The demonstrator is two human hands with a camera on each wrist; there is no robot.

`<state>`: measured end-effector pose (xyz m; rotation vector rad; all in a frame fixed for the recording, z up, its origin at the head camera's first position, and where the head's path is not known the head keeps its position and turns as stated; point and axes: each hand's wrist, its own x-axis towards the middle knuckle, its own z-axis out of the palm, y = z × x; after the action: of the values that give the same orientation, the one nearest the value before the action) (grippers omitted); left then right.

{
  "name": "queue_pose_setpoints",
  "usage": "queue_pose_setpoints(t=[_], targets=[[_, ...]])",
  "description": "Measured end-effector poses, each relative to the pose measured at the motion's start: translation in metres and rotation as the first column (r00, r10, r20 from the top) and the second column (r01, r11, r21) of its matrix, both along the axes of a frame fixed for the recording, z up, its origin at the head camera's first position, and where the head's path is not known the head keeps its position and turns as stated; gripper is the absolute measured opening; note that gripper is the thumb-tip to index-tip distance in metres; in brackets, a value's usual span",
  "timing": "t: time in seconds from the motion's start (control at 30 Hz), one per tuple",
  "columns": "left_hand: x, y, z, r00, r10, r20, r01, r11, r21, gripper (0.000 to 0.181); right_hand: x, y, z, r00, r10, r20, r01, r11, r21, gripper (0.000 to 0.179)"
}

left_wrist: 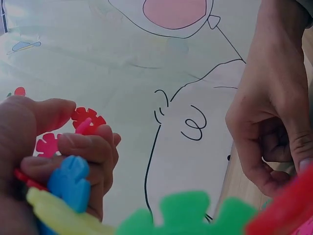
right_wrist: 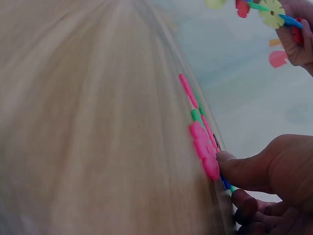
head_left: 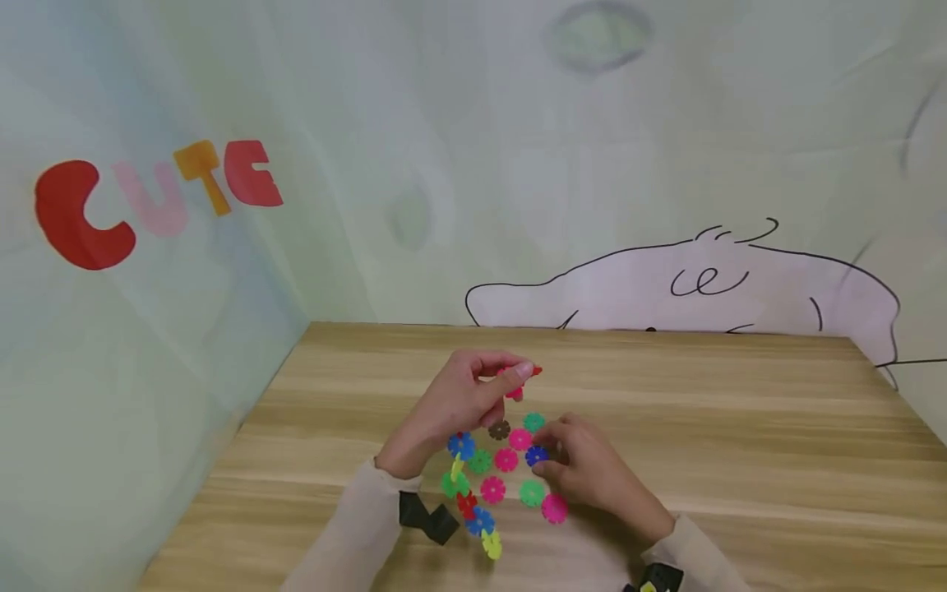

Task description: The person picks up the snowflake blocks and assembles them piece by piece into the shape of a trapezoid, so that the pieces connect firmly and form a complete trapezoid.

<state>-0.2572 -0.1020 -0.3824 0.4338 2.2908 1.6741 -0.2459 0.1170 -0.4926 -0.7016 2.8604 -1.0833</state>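
Observation:
My left hand [head_left: 473, 395] is raised over the table and pinches a red snowflake disc [left_wrist: 88, 119] between thumb and fingertips. Pink disc [left_wrist: 48, 146] petals show by its fingers. A linked chain of slotted plastic discs hangs below that hand, with a blue disc [head_left: 461, 446], a green disc [left_wrist: 186, 215], a red disc [head_left: 467, 504] and a yellow disc [head_left: 491, 544] at the low end. Down at the tabletop my right hand [head_left: 584, 460] has its thumb and fingers around a dark blue disc [head_left: 536, 455], among the loose discs.
Loose discs lie flat between the hands: several pink discs [head_left: 492, 490], green discs [head_left: 532, 493] and a brown disc [head_left: 499, 429]. A pink disc [head_left: 554, 508] lies close to the right wrist. The wooden table [head_left: 703, 411] meets a printed cloth backdrop [head_left: 414, 164] behind and at left.

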Motion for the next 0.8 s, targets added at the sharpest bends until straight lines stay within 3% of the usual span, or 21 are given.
queue_pose_setpoints(t=[0.07,0.17,0.33,0.47,0.57,0.67,0.8], targets=[[-0.001,0.000,0.002,1.000,0.003,0.004,-0.003,1.000,0.000,0.028,-0.001,0.001,0.002,1.000,0.009,0.023,-0.008,1.000,-0.004,0.018],[-0.001,0.001,0.003,1.000,0.000,0.010,0.000,1.000,-0.004,0.027,-0.004,0.006,0.002,0.996,0.029,0.089,-0.021,0.995,-0.095,0.013],[-0.001,0.000,0.002,1.000,-0.012,0.024,0.012,1.000,0.006,0.026,-0.007,0.013,0.010,0.990,-0.014,0.139,0.051,0.963,-0.265,0.010],[-0.001,0.001,-0.002,0.999,-0.041,0.007,0.041,0.999,0.016,0.030,-0.003,0.015,0.029,0.985,-0.111,0.135,0.156,0.910,-0.385,0.014],[-0.002,0.001,-0.004,0.997,-0.069,-0.014,0.069,0.997,0.017,0.034,0.004,0.017,0.046,0.980,-0.184,0.075,0.197,0.858,-0.474,0.009],[-0.001,0.003,-0.004,0.995,-0.098,-0.033,0.099,0.995,0.033,0.033,0.010,0.018,0.060,0.975,-0.220,-0.008,0.177,0.806,-0.565,0.006],[0.001,0.005,-0.005,0.990,-0.125,-0.063,0.128,0.990,0.051,0.029,0.016,0.019,0.071,0.976,-0.209,-0.053,0.130,0.764,-0.632,0.004]])
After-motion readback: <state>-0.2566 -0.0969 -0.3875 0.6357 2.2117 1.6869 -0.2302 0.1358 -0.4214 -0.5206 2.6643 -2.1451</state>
